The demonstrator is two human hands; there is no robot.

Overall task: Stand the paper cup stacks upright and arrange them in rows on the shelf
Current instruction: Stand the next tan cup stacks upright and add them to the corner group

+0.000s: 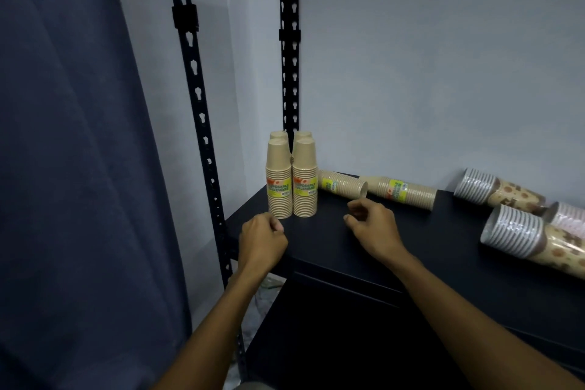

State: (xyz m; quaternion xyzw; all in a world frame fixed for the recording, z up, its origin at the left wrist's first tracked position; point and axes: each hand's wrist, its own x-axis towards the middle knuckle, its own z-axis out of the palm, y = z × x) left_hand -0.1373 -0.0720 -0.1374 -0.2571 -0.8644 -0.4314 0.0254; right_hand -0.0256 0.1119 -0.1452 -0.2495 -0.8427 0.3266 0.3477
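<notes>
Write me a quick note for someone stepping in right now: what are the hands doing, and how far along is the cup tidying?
Left hand: loosely curled, holding nothing, near the upright stacks.
Right hand: loosely curled, empty, just short of the nearest lying stack.
Done: four plain brown stacks stand upright in two rows at the shelf's left back corner.
Left: two brown stacks lying along the wall, and at least three patterned stacks lying on the right.

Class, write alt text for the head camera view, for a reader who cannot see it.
Four tan paper cup stacks stand upright in the left corner of a black shelf, while two tan stacks and patterned stacks lie on their sides to the right. Both hands hover empty, left hand loosely curled, right hand near the lying tan stacks.
</notes>
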